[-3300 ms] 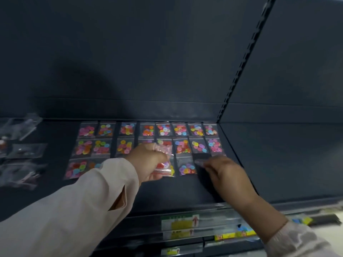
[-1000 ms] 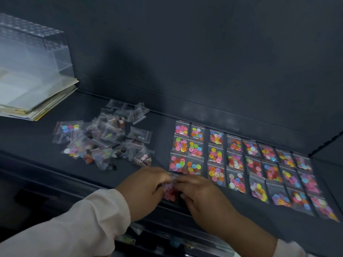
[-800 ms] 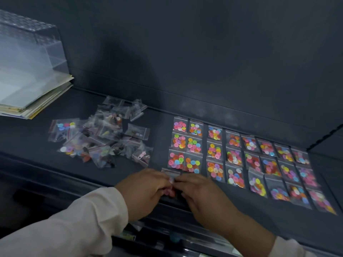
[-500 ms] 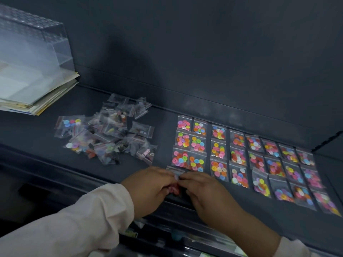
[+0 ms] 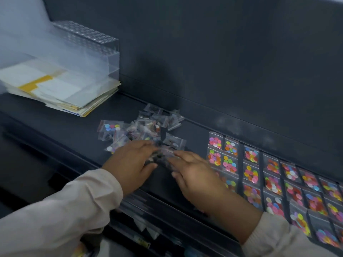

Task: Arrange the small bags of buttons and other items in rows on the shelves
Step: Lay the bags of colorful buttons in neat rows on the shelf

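A loose pile of small clear bags, some with coloured buttons and some with dark bits, lies mid-shelf on the dark shelf. To its right, bags of bright buttons lie flat in three neat rows running to the frame's right edge. My left hand reaches onto the near edge of the pile with fingers stretched forward, touching bags. My right hand lies beside it, fingers straight, with its tips at the pile's near right corner. Both hands are motion-blurred, and neither visibly grips a bag.
A stack of papers sits at the shelf's left end under a clear plastic box. The dark back panel rises close behind the bags. A label strip runs along the shelf's front edge below my wrists.
Both hands left the front-left corner of the rows, where they handled a bag together, and moved left to the loose pile. The view swung left.
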A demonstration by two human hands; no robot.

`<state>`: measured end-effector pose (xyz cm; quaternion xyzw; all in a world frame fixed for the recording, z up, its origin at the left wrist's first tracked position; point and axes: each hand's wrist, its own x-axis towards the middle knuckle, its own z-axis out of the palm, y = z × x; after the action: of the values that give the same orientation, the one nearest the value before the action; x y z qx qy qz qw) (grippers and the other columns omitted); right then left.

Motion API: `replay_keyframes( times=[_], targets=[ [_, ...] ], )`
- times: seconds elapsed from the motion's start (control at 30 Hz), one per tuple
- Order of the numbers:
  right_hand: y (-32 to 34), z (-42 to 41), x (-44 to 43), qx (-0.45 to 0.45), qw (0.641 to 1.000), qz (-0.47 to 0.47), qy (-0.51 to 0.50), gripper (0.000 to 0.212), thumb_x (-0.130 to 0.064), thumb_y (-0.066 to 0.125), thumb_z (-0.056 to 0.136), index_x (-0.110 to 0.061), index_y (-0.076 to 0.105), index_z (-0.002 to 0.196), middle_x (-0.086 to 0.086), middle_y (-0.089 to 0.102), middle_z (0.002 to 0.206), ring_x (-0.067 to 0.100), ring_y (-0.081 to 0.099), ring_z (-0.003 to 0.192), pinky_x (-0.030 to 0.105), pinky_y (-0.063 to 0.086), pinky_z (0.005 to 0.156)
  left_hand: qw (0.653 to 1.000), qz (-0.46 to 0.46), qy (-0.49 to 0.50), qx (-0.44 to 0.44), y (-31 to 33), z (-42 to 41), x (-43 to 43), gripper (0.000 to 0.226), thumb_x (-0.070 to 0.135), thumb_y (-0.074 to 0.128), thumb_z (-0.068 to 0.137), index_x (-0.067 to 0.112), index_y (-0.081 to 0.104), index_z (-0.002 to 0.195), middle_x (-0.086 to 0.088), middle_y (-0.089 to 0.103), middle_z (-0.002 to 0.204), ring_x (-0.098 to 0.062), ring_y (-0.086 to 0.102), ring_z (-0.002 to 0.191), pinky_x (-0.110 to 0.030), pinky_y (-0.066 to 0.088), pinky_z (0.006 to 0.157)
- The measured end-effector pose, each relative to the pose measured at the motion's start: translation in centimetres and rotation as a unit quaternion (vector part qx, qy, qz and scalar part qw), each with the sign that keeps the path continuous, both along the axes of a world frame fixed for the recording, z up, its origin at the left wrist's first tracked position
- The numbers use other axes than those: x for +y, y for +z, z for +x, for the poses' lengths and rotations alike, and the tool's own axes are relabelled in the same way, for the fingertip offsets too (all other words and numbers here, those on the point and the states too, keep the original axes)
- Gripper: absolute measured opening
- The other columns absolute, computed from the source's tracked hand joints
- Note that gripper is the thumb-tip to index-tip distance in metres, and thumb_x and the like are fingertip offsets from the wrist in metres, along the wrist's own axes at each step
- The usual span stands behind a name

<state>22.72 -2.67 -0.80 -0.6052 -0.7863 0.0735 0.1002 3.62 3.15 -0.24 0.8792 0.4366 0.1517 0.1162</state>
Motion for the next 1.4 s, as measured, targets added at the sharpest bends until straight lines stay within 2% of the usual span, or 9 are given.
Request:
replay_keyframes(
  times=[0.27, 0.43, 0.53, 0.77, 1.0, 1.17, 1.23, 1.3, 1.4],
  targets=[
    [-0.5, -4.8, 6.3, -0.076, 0.987, -0.142, 0.025, 0.056, -0.043, 0.034, 0.098, -0.033, 0.013, 0.149, -0.004, -0.001, 0.159, 0.025, -0.002, 0.145, 0.041, 0.002, 0.118, 0.988, -0.082, 0.062, 0.114, -0.8, -5.3, 4.0, 0.055, 0.047, 0.044, 0.093, 0.027, 0.032, 0.143, 0.004, 0.030, 0.150, -0.017, 0.028, 0.138, -0.035, 0.027, 0.112],
    [-0.4, -5.5, 10.1, -0.104, 0.981, -0.161, -0.023, 0.053, -0.046, 0.033, 0.097, -0.037, 0.018, 0.147, -0.005, 0.005, 0.159, 0.024, 0.005, 0.145, 0.042, 0.008, 0.115, 0.986, -0.111, 0.049, 0.110, -1.8, -7.3, 6.2, 0.055, 0.054, 0.025, 0.087, 0.027, 0.050, 0.127, 0.004, 0.051, 0.132, -0.019, 0.047, 0.121, -0.035, 0.039, 0.100],
    [0.2, -6.1, 11.7, -0.107, 0.986, -0.114, -0.057, 0.046, -0.040, 0.037, 0.097, -0.029, 0.036, 0.141, -0.002, 0.021, 0.155, 0.024, 0.017, 0.141, 0.040, 0.014, 0.113, 0.991, -0.079, 0.102, 0.045, -1.7, -8.3, 8.3, 0.033, 0.038, 0.038, 0.089, 0.024, 0.059, 0.110, -0.002, 0.060, 0.108, -0.025, 0.054, 0.104, -0.040, 0.045, 0.088],
    [-0.1, -10.0, 14.4, 0.002, 1.000, -0.021, 0.015, 0.031, -0.021, 0.045, 0.092, -0.019, 0.059, 0.120, 0.000, 0.056, 0.121, 0.022, 0.045, 0.113, 0.034, 0.038, 0.097, 0.975, -0.093, 0.200, 0.039, -1.4, -9.1, 13.8, 0.034, 0.027, 0.045, 0.093, 0.018, 0.052, 0.126, -0.010, 0.052, 0.118, -0.031, 0.053, 0.108, -0.041, 0.046, 0.090],
    [-0.7, -10.3, 18.0, 0.044, 0.990, -0.072, -0.110, 0.028, -0.021, 0.047, 0.094, -0.014, 0.061, 0.117, 0.007, 0.057, 0.124, 0.025, 0.052, 0.112, 0.029, 0.041, 0.092, 0.955, -0.132, 0.250, 0.089, -2.5, -8.2, 16.7, 0.049, 0.051, 0.054, 0.087, 0.011, 0.054, 0.116, -0.013, 0.049, 0.119, -0.031, 0.051, 0.111, -0.034, 0.041, 0.083],
    [0.3, -10.3, 19.7, -0.017, 0.979, -0.184, -0.087, 0.062, -0.034, 0.062, 0.087, -0.023, 0.036, 0.142, 0.002, 0.032, 0.144, 0.021, 0.040, 0.130, 0.026, 0.032, 0.105, 0.957, -0.154, 0.245, 0.027, -2.8, -8.7, 17.5, 0.031, 0.038, 0.066, 0.082, 0.016, 0.063, 0.103, -0.012, 0.051, 0.115, -0.030, 0.053, 0.107, -0.036, 0.046, 0.090],
    [0.3, -10.3, 20.1, -0.017, 0.978, -0.192, -0.078, 0.050, -0.031, 0.066, 0.085, -0.024, 0.049, 0.131, 0.004, 0.042, 0.135, 0.020, 0.048, 0.119, 0.025, 0.039, 0.098, 0.955, -0.156, 0.251, 0.014, -2.7, -8.9, 17.7, 0.012, 0.030, 0.065, 0.084, 0.019, 0.062, 0.086, -0.009, 0.055, 0.110, -0.028, 0.057, 0.101, -0.037, 0.049, 0.087],
    [0.1, -10.3, 20.3, 0.003, 0.980, -0.177, -0.085, 0.022, -0.025, 0.067, 0.082, -0.026, 0.056, 0.101, 0.002, 0.057, 0.113, 0.018, 0.055, 0.100, 0.024, 0.042, 0.080, 0.952, -0.162, 0.259, -0.021, -2.9, -9.1, 17.8, 0.019, 0.021, 0.061, 0.085, 0.023, 0.051, 0.068, -0.005, 0.060, 0.100, -0.025, 0.059, 0.092, -0.034, 0.050, 0.080],
    [-0.3, -10.2, 20.0, 0.026, 0.981, -0.159, -0.105, 0.015, -0.021, 0.063, 0.083, -0.026, 0.051, 0.090, -0.005, 0.057, 0.085, 0.018, 0.056, 0.083, 0.024, 0.038, 0.068, 0.943, -0.175, 0.276, -0.062, -3.2, -9.5, 17.8, 0.023, 0.014, 0.055, 0.085, 0.024, 0.045, 0.066, 0.004, 0.056, 0.080, -0.023, 0.059, 0.084, -0.031, 0.048, 0.075]
  ],
)
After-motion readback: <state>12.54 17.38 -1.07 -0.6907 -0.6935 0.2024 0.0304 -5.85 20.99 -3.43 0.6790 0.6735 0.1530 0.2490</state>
